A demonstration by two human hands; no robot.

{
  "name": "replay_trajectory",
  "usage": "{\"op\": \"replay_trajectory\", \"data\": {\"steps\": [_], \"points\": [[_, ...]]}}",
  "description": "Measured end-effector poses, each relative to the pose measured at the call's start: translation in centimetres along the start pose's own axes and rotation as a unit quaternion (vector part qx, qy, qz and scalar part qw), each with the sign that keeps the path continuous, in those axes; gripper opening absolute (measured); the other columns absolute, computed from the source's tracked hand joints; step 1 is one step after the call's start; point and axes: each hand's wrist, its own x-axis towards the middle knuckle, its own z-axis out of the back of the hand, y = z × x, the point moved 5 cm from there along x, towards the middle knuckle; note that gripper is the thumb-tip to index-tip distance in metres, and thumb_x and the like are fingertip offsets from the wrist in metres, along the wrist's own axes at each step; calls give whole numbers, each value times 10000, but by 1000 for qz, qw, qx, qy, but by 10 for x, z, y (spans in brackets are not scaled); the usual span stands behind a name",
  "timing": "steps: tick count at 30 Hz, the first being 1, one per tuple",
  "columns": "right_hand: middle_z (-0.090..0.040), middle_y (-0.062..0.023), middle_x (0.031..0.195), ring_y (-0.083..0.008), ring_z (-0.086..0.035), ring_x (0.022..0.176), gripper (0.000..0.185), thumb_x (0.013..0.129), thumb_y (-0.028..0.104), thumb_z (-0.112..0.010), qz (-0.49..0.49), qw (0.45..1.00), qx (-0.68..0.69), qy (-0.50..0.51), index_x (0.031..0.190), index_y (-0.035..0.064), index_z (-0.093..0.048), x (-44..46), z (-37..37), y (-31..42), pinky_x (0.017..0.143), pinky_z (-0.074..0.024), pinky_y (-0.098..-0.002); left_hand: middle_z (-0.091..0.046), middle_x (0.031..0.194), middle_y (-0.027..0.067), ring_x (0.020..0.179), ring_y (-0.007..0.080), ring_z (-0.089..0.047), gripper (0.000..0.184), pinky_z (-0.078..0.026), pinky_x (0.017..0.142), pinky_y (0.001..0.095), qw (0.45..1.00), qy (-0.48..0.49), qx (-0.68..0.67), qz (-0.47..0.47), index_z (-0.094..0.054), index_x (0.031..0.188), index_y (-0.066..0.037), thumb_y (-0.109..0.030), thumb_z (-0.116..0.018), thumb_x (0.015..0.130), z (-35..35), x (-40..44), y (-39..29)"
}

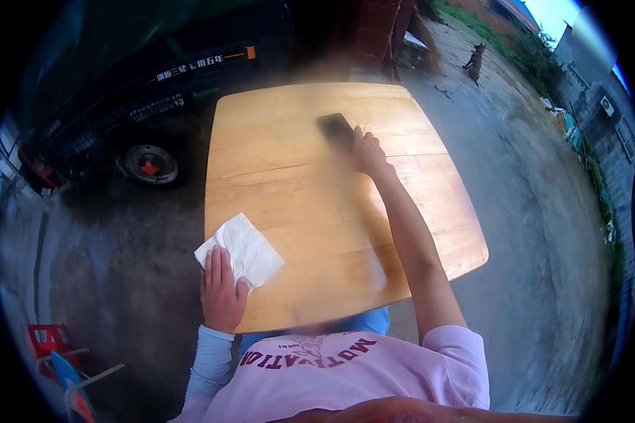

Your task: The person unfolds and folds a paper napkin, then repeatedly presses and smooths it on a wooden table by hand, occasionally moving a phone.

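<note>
A square white paper napkin [243,247] lies on the near left part of the wooden tabletop [296,211], with one corner past the left edge. My left hand [223,285] rests flat on its lower left side, fingers stretched out and thumb apart. Farther out, a dark smartphone [336,132] is at the far middle of the table. My right hand [367,151] reaches across and grips the phone's right side with its fingers. Whether the phone touches the wood or is slightly lifted, I cannot tell.
A dark three-wheeled vehicle [148,113] stands beyond the table on the left. Red and blue stools [56,352] are on the concrete ground at lower left. A dog [475,63] sits on the path at upper right, and a building [607,106] lines the right side.
</note>
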Motion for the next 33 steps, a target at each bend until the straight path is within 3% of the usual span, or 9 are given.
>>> {"op": "replay_trajectory", "data": {"steps": [7, 9, 12, 13, 15, 22, 23, 29, 33], "points": [[-529, -230, 1179, -399, -529, 1103, 698, 750, 343, -742, -19, 993, 6, -114, 1277, 18, -420, 10, -12, 40, 904, -454, -505, -341, 1507, 232, 1424, 379, -288, 632, -200, 1148, 571, 998, 24, 54, 8, -356, 1429, 55, -218, -535, 888, 0, -2, -1], [-510, -202, 1267, -390, -499, 1158, 654, 794, 283, -721, 168, 929, -14, -330, 1322, 16, -443, -15, -4, 84, 978, -408, -498, -316, 1520, 224, 1442, 354, -256, 643, -137, 1152, 604, 998, 37, 43, 13, -351, 1433, 51, -262, -533, 901, 3, 5, 1], [-536, -219, 1232, -378, -538, 1109, 533, 866, 267, -667, 349, 899, 196, -180, 1275, -26, -491, -98, -4, 173, 1009, -407, -453, -282, 1537, 218, 1458, 325, -222, 662, -112, 1158, 598, 999, 40, -16, 21, -333, 1446, 40, -309, -522, 916, 0, 13, 5], [-509, -236, 1302, -382, -493, 1207, 541, 902, 277, -610, 379, 894, 227, -72, 1318, -36, -461, -132, -8, 197, 1060, -367, -488, -281, 1537, 219, 1457, 328, -223, 661, -110, 1158, 598, 999, 47, 0, 12, -328, 1447, 40, -310, -519, 919, -5, 17, 4], [-382, -238, 1476, -358, -304, 1419, 608, 970, 375, -455, 438, 895, 86, -17, 1416, -33, -389, -184, -61, 214, 1170, -197, -520, -280, 1537, 222, 1455, 334, -223, 661, -108, 1158, 598, 998, 57, 36, -12, -319, 1450, 38, -312, -514, 924, -14, 26, 6], [-390, -211, 1487, -336, -295, 1426, 614, 990, 392, -398, 425, 904, 47, -19, 1430, -36, -392, -168, -69, 168, 1174, -156, -527, -267, 1548, 213, 1457, 336, -218, 658, -99, 1122, 662, 988, 76, 88, -100, -314, 1455, 33, -341, -494, 943, -34, 71, -12], [-389, -207, 1490, -334, -295, 1425, 616, 990, 394, -399, 418, 908, 28, -18, 1432, -35, -390, -161, -65, 155, 1174, -152, -528, -200, 1587, 180, 1486, 302, -163, 699, -37, 1134, 648, 989, 107, 56, -88, -239, 1501, 15, -332, -490, 948, -44, 87, -18], [-357, -167, 1515, -302, -259, 1447, 576, 968, 331, -450, 201, 974, -102, -28, 1423, -16, -382, -130, -22, 13, 1130, -202, -611, -175, 1598, 169, 1484, 288, -161, 699, -63, 1153, 630, 965, 155, -5, -211, -263, 1510, -44, -444, -435, 963, -104, 188, -143], [-330, -183, 1531, -322, -273, 1442, 559, 963, 297, -448, 49, 993, -102, -46, 1423, -14, -379, -170, 18, -105, 1121, -168, -663, -282, 1562, 155, 1455, 277, -246, 665, -101, 1126, 661, 933, 62, -6, -355, -320, 1485, -49, -450, -383, 959, -163, 206, -268]]}}
